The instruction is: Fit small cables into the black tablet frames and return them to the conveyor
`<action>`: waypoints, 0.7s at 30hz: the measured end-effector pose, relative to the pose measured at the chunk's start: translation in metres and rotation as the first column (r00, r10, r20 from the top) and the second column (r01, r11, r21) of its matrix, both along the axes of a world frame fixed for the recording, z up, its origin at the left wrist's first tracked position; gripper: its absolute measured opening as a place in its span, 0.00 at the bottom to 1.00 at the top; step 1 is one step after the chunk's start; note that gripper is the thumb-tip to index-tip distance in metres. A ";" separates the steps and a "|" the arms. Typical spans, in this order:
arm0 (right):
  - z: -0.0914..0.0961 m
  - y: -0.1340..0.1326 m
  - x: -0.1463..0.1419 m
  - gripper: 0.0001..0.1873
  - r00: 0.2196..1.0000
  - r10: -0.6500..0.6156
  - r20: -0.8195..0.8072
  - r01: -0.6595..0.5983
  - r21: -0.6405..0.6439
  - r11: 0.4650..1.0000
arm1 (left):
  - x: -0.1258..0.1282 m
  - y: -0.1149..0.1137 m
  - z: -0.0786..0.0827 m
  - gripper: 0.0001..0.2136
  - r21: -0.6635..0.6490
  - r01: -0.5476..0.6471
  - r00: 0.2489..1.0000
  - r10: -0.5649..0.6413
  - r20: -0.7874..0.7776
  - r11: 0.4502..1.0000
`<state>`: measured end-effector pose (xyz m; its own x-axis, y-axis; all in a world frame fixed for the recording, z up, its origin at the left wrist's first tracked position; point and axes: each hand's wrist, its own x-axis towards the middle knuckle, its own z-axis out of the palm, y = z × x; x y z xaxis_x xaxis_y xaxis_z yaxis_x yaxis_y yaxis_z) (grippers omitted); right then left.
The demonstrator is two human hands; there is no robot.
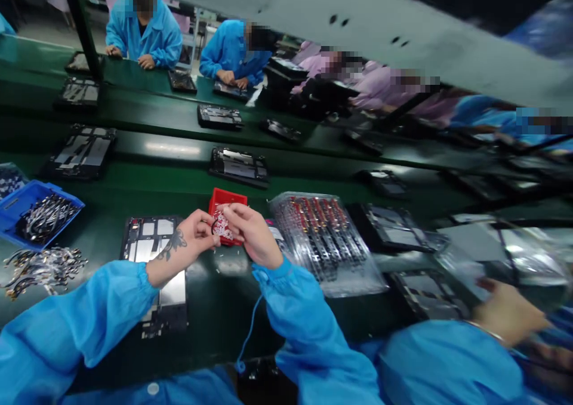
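My left hand (pixel 197 232) is closed in a pinch over the left side of a small red bin (pixel 227 195). A thin dark strip (pixel 213 224), curved and small, shows at its fingertips. Across the bin from it, my right hand (pixel 251 230) has thumb and fingers pressed together; what they hold, if anything, is too small to make out. Small white and pink pieces (pixel 224 230) fill the bin. An opened tablet-like device (pixel 172 288) with silver panels lies under my left forearm.
At left, a blue bin (pixel 67 193) holds cables, with loose cables (pixel 47 267) before it. A clear plastic tray (pixel 329 244) of circuit strips lies right. Several opened devices (pixel 239 165) line the bench. A co-worker's hand (pixel 505 309) is close at right; others sit opposite.
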<state>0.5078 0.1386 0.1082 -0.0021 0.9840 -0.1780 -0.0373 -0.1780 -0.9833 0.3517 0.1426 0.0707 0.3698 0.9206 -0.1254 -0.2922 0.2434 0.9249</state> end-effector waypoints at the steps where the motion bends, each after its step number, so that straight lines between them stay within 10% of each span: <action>1: -0.001 0.007 0.004 0.17 0.999 -0.016 -0.028 0.016 0.004 1.000 | 0.007 0.004 -0.002 0.17 -0.002 0.027 1.000 -0.027 -0.012 1.000; 12: -0.026 0.016 0.028 0.18 0.967 -0.124 0.220 0.094 0.144 0.985 | 0.029 0.028 0.001 0.08 0.068 -0.004 0.968 0.021 -0.249 0.998; 17: -0.037 0.005 0.029 0.10 0.672 -0.399 0.623 -0.138 0.635 0.760 | 0.030 0.034 -0.001 0.07 0.141 -0.047 0.939 0.092 -0.331 0.989; 21: -0.043 0.000 0.029 0.13 0.495 -0.371 0.786 -0.409 0.587 0.699 | 0.028 0.032 -0.001 0.07 0.320 0.000 0.862 0.163 -0.481 0.948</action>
<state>0.5368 0.1385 0.0648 -0.2670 0.7971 0.5416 0.8084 0.4912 -0.3243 0.3792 0.1744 0.0697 0.2545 0.9670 0.0140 0.2176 -0.0713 0.9734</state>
